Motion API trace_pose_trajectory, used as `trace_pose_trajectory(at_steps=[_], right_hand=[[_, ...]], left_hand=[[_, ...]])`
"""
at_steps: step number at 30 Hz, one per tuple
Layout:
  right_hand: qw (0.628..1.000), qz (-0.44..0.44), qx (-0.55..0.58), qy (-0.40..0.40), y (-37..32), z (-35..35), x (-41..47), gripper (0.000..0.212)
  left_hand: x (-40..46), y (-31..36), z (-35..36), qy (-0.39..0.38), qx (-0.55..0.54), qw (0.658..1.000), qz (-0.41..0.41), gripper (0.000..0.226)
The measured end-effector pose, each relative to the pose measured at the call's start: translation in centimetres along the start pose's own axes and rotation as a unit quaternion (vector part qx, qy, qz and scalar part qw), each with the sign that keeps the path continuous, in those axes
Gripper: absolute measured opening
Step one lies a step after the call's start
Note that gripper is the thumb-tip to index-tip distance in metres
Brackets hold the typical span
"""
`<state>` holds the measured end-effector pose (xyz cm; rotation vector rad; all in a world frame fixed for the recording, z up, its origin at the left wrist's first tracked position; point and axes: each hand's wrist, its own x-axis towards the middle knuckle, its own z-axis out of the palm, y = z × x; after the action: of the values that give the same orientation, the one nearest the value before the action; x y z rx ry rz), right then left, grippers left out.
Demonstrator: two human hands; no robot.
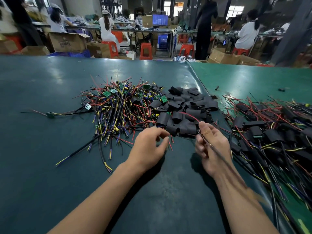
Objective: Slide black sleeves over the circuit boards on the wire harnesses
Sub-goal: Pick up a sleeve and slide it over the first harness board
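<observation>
Just beyond the right hand (pixel 211 146), whose grip pinched a harness cable (pixel 219 155) trailing back along the forearm, lay the black sleeves (pixel 184 107); the left hand (pixel 148 147), loosely curled and empty, hovered equally near.

Both forearms are bare right down to the bottom edge, with no sleeves, gloves, rings or watch on the left hand (pixel 148 149) or the right hand (pixel 211 149).

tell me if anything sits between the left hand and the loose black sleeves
Nothing visible does. The left hand hovers over bare mat just short of the black sleeve pile; only a few thin red wire ends lie by its fingertips.
</observation>
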<state>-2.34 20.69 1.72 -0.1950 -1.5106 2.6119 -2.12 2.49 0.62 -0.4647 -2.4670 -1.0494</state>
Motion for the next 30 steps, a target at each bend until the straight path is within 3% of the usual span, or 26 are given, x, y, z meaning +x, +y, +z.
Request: trace_pose_trajectory(at_steps=[3,6,9,11,18,22,24,27,30], right_hand=[[0.999,-0.016,0.044,-0.019,0.4,0.1,-0.2,0.021],[0.993,0.011,0.11,-0.035,0.0,-0.1,-0.3,0.034],[0.974,0.059,0.199,-0.087,-0.8,-0.8,-0.3,0.03],[0.964,0.048,0.233,-0.115,-0.9,-1.2,-0.5,0.046],[0.972,-0.014,0.226,-0.055,-0.9,-1.0,-0.1,0.021],[0.976,-0.026,0.216,-0.028,-1.0,-0.9,0.2,0.018],[0.979,-0.029,0.203,-0.014,-1.0,-0.9,0.3,0.018],[0.982,-0.029,0.189,0.007,-1.1,-1.1,0.4,0.015],[0.981,-0.03,0.19,0.003,-1.3,-1.4,0.1,0.031]], left_hand=[[3.0,-0.4,0.0,-0.086,0.116,0.985,0.09,0.03],[5.1,-0.9,0.6,-0.179,0.227,0.946,0.147,0.042],[5.3,-1.0,1.3,-0.181,0.287,0.925,0.17,0.034],[5.4,-0.9,1.6,-0.158,0.311,0.919,0.184,0.029],[6.5,0.1,2.6,-0.118,0.163,0.973,0.114,0.03],[8.2,1.8,4.5,-0.215,0.19,0.952,0.104,0.028],[8.9,2.4,4.8,-0.222,0.233,0.941,0.106,0.025],[9.1,2.9,4.7,-0.183,0.283,0.933,0.128,0.028],[7.9,2.6,3.5,-0.11,0.202,0.968,0.101,0.038]])
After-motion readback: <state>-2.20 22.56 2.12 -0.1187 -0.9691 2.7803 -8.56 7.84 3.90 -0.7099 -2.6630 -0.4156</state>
